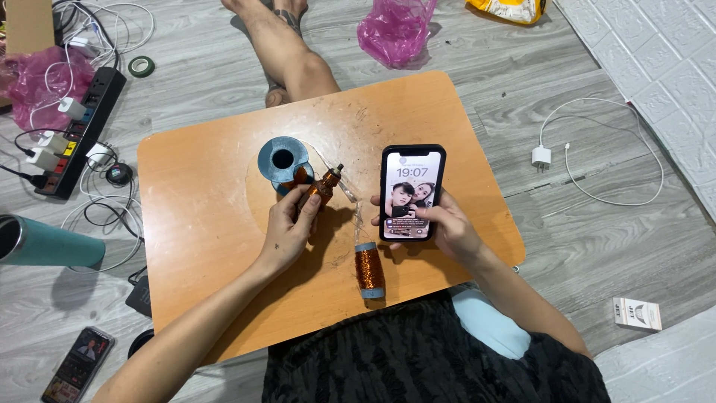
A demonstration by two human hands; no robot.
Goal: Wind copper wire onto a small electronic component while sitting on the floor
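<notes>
copper-wound bobbin [322, 186] sits in the left hand [287, 231], fingers closed round it above the bench [201, 224], long axis tilted, tip pointing up-right toward the blue spool [283, 160]. right hand [447, 227] wraps the phone [412, 192], lit screen facing up. eyes on that screen, the fine wire could snag or unwind, i'd say.

A pale orange wooden low table [216, 246] sits on grey wood-grain flooring [597, 216]. On the table: a blue plastic spool [283, 160] and a copper-orange thread bobbin with blue ends [368, 270]. Above the table lies a crumpled pink plastic bag [394, 30]; left of the table, a teal metal tumbler [48, 242]; right, a white charger cable [597, 160].
</notes>
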